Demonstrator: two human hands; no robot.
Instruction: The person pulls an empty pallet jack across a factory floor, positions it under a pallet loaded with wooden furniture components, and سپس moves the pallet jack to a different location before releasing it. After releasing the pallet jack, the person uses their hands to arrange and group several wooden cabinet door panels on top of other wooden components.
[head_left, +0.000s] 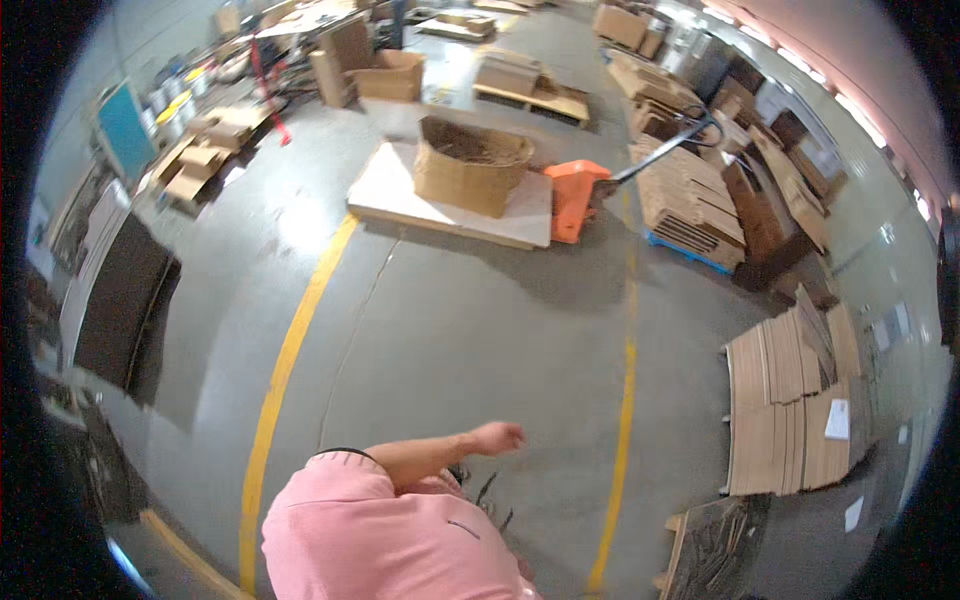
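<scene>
My left arm, in a pink short sleeve, bends across in front of my body at the lower middle. Above the grey floor (470,340), my left hand (497,437) hangs in the air with its fingers curled in. It is slightly blurred, and nothing shows in it. No object touches it. My right hand is out of sight. Farther ahead, an open cardboard box (460,175) with brown material inside rests on a white-topped low platform (385,190). An orange pallet jack (575,195) stands against the platform's right end, its handle slanting up to the right.
Yellow lines (290,350) run along the floor on both sides. To the right stand stacks of flat cardboard (790,400) and a loaded blue pallet (690,255). A dark-sided stack (120,290) is at left. Flattened boxes (205,165) lie farther back, near a red-handled tool (265,85).
</scene>
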